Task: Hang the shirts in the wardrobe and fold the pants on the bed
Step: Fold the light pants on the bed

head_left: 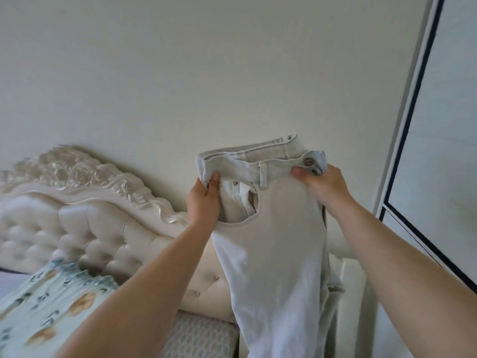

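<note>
Both hands hold a pair of pale pants up in the air by the waistband, arms stretched forward and up. The left hand pinches the band's left end, thumb in front; the right hand grips the buttoned end. The legs hang down between the forearms. Behind stands a tufted cream headboard, with a patterned pillow lower left. A wardrobe door rises at the right, close beside the right arm.
</note>
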Demonstrator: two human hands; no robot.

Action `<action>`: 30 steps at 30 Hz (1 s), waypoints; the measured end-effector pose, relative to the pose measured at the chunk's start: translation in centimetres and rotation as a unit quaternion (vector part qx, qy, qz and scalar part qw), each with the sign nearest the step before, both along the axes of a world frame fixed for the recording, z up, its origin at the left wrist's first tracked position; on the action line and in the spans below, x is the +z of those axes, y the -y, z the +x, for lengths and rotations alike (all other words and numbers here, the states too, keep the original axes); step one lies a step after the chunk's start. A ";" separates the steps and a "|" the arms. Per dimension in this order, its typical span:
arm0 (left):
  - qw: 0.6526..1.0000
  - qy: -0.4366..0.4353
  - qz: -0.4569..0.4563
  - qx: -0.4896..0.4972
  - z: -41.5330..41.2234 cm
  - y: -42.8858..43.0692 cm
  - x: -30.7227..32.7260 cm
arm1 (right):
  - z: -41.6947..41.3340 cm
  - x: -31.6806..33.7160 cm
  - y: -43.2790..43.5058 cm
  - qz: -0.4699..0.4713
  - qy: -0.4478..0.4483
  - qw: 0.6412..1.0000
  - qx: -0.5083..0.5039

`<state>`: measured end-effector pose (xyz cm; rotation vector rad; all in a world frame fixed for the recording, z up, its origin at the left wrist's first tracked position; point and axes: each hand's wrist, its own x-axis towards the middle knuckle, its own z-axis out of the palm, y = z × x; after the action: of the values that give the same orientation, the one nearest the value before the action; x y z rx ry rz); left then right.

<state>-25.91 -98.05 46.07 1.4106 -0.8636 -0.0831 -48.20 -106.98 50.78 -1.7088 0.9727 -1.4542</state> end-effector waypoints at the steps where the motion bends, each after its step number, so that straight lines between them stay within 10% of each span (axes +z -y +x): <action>1: 1.000 0.013 0.000 0.026 0.1 -1.7 -0.4 | 0.7 -0.3 -0.9 -0.011 -0.004 1.000 0.008; 17: 0.909 0.162 0.005 0.384 9.2 -36.9 3.8 | 18.9 2.9 -25.7 -0.161 -0.038 0.955 0.247; 26: 0.853 0.208 -0.145 0.456 15.8 -54.4 15.2 | 30.1 12.6 -42.3 -0.193 0.102 0.937 0.272; 30: 0.859 0.235 -0.010 0.456 18.8 -58.1 14.5 | 33.5 11.0 -44.7 -0.162 0.044 0.943 0.288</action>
<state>-7.06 -39.96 60.54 1.7197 -0.4883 1.0285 -14.69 -62.27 61.80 -1.9231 0.1462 -1.3170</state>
